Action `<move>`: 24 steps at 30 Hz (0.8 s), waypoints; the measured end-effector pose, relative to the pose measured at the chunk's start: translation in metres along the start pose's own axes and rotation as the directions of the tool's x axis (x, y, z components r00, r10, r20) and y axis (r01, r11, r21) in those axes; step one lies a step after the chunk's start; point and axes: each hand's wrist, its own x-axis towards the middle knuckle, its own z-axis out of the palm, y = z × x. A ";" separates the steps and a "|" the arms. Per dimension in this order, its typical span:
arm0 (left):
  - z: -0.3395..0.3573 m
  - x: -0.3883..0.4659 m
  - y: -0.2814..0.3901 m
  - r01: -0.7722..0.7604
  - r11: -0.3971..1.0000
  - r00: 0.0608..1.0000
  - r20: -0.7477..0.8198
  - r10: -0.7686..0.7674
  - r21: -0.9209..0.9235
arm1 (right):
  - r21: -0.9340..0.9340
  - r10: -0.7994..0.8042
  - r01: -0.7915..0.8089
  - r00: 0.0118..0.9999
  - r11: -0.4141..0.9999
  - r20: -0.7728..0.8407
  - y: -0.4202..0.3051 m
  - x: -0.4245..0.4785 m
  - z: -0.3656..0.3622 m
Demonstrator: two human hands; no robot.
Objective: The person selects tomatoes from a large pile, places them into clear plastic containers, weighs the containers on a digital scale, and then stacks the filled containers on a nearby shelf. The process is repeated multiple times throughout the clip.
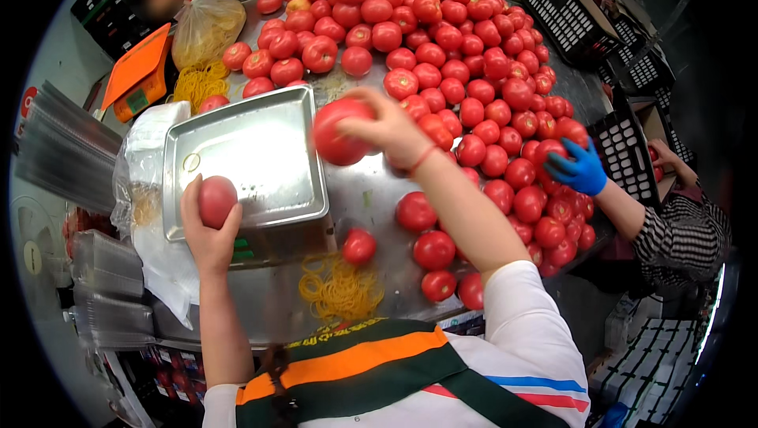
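Note:
My left hand (210,226) grips a red tomato (218,202) above the near left part of a steel scale platform (266,173). Between the fingers of my right hand (394,126) is a larger red tomato (343,132), slightly blurred, by the platform's right edge. A rubber band (191,162) lies on the platform. One loose tomato (359,246) rests on the steel table (364,191) near the scale's front right corner. A big heap of tomatoes (474,75) spreads behind and to the right of my right hand.
Yellow rubber bands (341,287) lie at the front, with a tied bag (207,22) of more behind. Left are plastic bags (157,173), clear trays (109,268) and an orange scale (139,69). A co-worker's blue-gloved hand (577,167) touches the heap beside a black crate (625,146).

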 end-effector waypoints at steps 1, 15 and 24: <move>-0.003 -0.002 0.003 0.010 0.999 1.000 -0.019 -0.011 -0.053 | -0.094 -0.007 0.013 0.998 0.995 0.062 -0.003 0.000 0.029; -0.017 -0.018 -0.026 -0.134 0.989 0.991 -0.037 0.131 -0.070 | -0.576 -0.103 -0.109 0.940 0.810 -0.324 0.062 -0.149 0.069; -0.155 -0.001 -0.080 -0.205 0.944 0.973 -0.048 0.225 0.258 | -0.728 -0.099 -0.103 0.968 0.678 -0.229 0.098 -0.179 0.099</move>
